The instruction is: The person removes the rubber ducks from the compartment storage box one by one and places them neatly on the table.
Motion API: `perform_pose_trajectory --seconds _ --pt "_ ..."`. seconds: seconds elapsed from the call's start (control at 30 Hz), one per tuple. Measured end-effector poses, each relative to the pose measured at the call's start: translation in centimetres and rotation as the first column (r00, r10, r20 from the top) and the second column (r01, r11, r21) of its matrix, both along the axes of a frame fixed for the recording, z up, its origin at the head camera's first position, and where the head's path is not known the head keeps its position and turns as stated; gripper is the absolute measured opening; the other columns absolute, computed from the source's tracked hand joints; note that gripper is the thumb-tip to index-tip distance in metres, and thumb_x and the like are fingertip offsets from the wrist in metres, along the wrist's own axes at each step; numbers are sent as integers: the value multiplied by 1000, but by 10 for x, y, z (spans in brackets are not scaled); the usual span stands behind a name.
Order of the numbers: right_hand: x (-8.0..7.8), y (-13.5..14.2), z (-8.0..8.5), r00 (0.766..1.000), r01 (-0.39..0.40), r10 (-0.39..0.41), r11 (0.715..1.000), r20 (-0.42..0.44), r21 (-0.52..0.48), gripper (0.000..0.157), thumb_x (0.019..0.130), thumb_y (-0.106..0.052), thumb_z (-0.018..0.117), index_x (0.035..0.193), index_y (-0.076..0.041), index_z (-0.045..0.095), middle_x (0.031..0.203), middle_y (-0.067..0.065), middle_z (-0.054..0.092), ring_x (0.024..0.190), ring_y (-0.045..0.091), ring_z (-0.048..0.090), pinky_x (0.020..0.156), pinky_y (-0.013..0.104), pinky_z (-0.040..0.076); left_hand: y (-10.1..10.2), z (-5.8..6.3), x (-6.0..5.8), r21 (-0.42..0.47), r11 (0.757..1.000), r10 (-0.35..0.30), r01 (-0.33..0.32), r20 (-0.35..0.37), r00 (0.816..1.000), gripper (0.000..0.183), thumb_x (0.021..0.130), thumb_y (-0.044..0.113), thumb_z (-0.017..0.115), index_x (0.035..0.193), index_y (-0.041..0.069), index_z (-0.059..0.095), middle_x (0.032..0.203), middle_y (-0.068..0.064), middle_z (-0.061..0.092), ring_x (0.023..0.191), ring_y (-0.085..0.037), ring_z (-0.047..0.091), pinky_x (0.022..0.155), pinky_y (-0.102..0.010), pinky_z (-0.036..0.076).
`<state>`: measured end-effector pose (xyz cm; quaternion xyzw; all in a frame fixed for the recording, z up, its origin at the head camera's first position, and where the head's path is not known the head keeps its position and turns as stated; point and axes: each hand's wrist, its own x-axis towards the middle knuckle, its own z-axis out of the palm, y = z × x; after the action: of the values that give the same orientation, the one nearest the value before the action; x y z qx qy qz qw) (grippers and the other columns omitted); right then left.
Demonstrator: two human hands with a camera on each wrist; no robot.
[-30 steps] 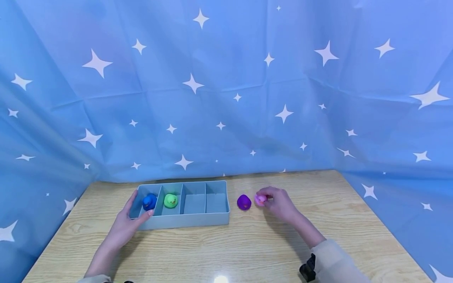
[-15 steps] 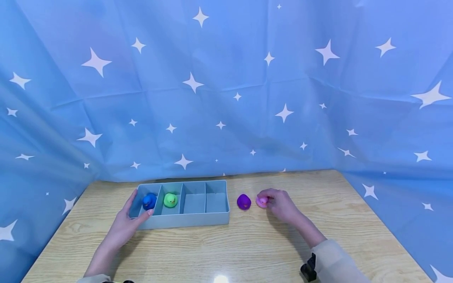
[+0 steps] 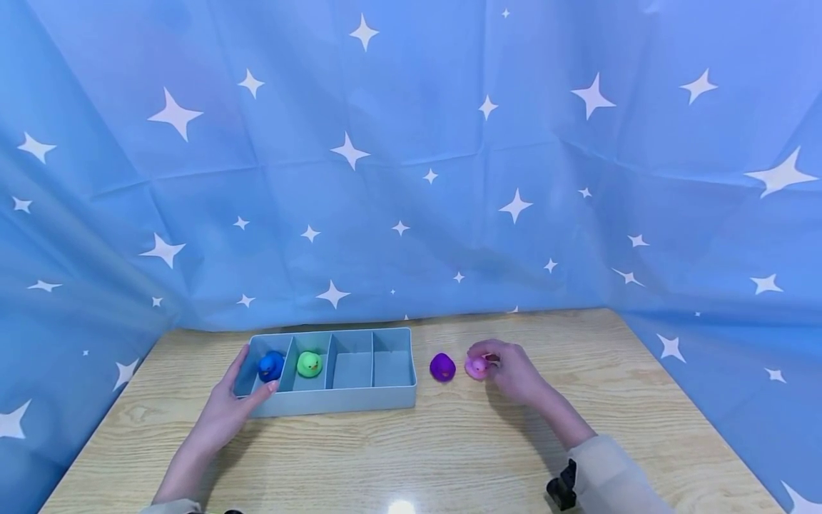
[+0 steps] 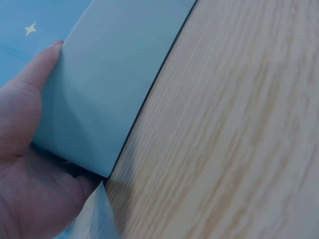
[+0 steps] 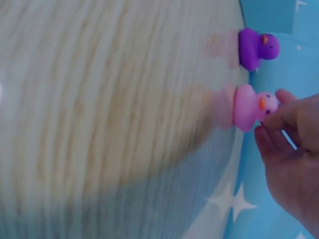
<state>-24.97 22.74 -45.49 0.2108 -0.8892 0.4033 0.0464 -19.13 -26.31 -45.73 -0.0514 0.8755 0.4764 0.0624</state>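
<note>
My left hand (image 3: pixel 225 414) grips the left end of a blue-grey divided box (image 3: pixel 334 400), thumb on the front wall and fingers round the end. The left wrist view shows the thumb flat against the box's wall (image 4: pixel 109 89). A blue rubber duck (image 3: pixel 271 365) sits in the leftmost compartment, a green rubber duck (image 3: pixel 310 364) in the one beside it. Right of the box, my right hand (image 3: pixel 510 371) holds a pink rubber duck (image 3: pixel 476 368) by its head with the fingertips. The pink duck (image 5: pixel 243 107) stands upright on the table in the right wrist view.
Just left of the pink duck stands a purple rubber duck (image 3: pixel 442 367), between it and the box. The two right compartments (image 3: pixel 393 359) hold nothing. Behind the wooden table (image 3: pixel 385 457) hangs a blue curtain (image 3: pixel 424 250) with white stars.
The pink duck and my right hand have shifted slightly to the right, away from the purple duck. My left hand and the box have stayed put.
</note>
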Motion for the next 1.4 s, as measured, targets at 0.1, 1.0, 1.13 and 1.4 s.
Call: perform_pose_trajectory --seconds 0.1,1.0,1.13,1.4 --pt "-1 -5 6 1000 23 -23 1000 -3 -19 36 87 19 62 119 4 71 121 19 69 110 41 66 92 49 57 -1 0 0 -1 1000 2 -2 -1 1000 110 95 55 68 165 24 -10 168 -27 -1 151 -54 4 113 -75 16" --pt "-11 -139 57 976 -215 220 964 11 -159 53 92 6 68 144 5 54 135 21 63 123 39 60 101 46 52 -6 -4 1 24 1000 4 -3 -19 1000 109 95 54 69 165 26 -9 169 -24 -1 151 -53 3 112 -76 16" --pt "-11 -154 58 965 -244 255 956 53 -161 51 94 1 71 142 5 56 136 21 62 123 40 60 102 48 51 -6 -4 2 29 1000 8 -8 -30 1000 109 94 53 70 166 25 -7 169 -24 0 152 -52 3 113 -75 15" --pt "-14 -186 55 954 -262 271 961 126 -85 49 96 -11 74 141 -1 59 135 16 65 124 32 60 104 46 50 -1 -4 1 27 1000 6 -5 -49 999 107 94 54 70 166 24 -4 169 -25 4 151 -54 7 112 -75 18"
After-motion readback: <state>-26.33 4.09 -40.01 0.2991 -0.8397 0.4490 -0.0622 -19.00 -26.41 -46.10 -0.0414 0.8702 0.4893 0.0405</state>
